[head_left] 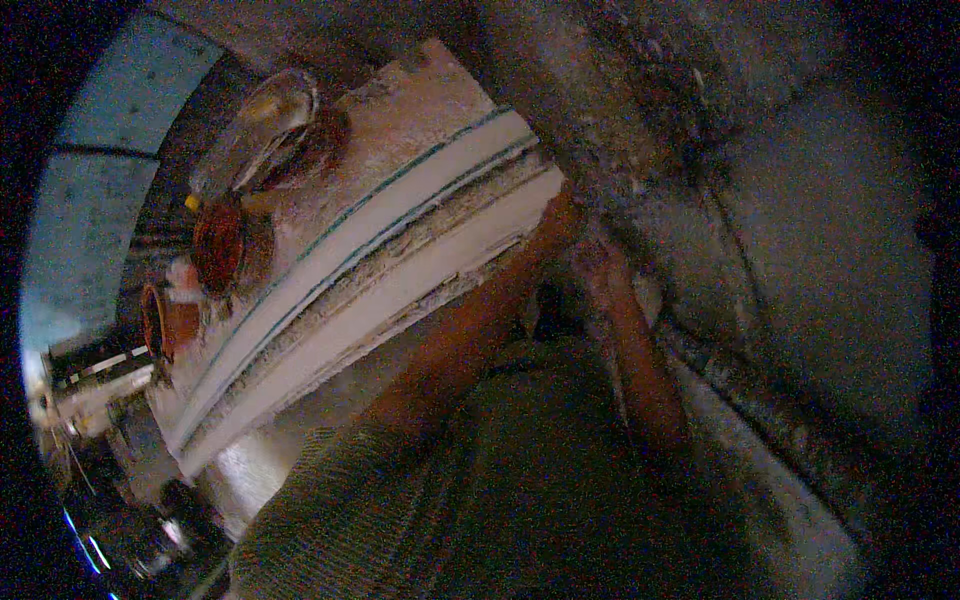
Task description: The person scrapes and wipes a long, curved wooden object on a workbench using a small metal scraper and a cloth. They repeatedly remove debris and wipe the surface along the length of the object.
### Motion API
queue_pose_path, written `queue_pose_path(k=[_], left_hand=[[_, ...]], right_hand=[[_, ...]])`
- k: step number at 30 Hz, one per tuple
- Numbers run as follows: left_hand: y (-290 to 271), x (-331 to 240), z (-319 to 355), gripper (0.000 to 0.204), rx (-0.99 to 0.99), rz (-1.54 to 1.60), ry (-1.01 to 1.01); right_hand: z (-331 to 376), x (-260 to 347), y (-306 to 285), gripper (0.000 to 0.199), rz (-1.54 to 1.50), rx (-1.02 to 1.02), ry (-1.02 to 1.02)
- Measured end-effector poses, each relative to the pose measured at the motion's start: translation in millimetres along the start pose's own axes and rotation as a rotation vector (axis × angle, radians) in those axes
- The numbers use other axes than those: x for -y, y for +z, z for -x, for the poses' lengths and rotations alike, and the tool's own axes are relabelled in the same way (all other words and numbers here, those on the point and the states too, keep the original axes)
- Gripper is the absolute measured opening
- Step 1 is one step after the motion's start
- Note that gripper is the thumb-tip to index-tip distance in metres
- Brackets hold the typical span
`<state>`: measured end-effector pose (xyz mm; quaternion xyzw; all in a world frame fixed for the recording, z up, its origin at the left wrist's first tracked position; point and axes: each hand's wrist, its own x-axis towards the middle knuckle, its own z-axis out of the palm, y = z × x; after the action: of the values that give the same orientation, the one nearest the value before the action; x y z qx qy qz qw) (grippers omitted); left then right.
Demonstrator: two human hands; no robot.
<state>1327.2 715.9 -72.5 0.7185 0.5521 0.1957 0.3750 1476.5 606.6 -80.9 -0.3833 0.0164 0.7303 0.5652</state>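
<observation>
Both my hands are close together past the right end of a pale counter (400,220) with green lines along its edge. My left hand (562,212) is by the counter's corner, its forearm running in front of the counter's side. Just right of it, my right hand (600,265) is raised, with a pale patch around it. Darkness and blur hide the fingers of both hands. I cannot make out whether either holds anything. Something dark (556,312) shows below them, between my forearms.
On the counter's left part stand a clear plastic bag or container (275,120), a reddish-brown round vessel (218,243) and a smaller orange-brown one (172,320). A stained grey wall (820,200) rises at the right. Dark shiny pots (150,540) are at the lower left.
</observation>
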Motion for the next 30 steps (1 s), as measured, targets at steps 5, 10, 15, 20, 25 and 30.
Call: queue_pose_path(k=[5, 10, 15, 20, 25, 30], left_hand=[[31.8, -17.8, 52.5, 0.04, -0.321, 0.146, 0.118], [61.9, 9.5, 127.5, 0.035, -0.306, 1.513, -0.511], [70.5, 26.7, 120.8, 0.026, -0.329, 2.129, -0.296], [83.2, 30.3, 121.2, 0.021, -0.577, 2.123, -0.571], [105.7, 43.5, 110.8, 0.021, -0.679, 2.342, -0.683], [119.7, 55.8, 96.1, 0.024, -0.684, 2.474, -0.534]], right_hand=[[-21.9, 26.7, 27.7, 0.039, 0.218, 0.1, 0.118], [-33.9, 56.1, 25.3, 0.042, 1.382, 0.298, -0.179], [-61.6, 117.0, 38.7, 0.048, 1.831, 0.635, -0.203], [-94.5, 173.4, 32.8, 0.048, 1.908, 0.708, -0.238], [-88.1, 158.6, 62.9, 0.044, 2.325, 0.907, -0.412], [-74.9, 125.4, 100.3, 0.042, 2.322, 0.999, -0.343]])
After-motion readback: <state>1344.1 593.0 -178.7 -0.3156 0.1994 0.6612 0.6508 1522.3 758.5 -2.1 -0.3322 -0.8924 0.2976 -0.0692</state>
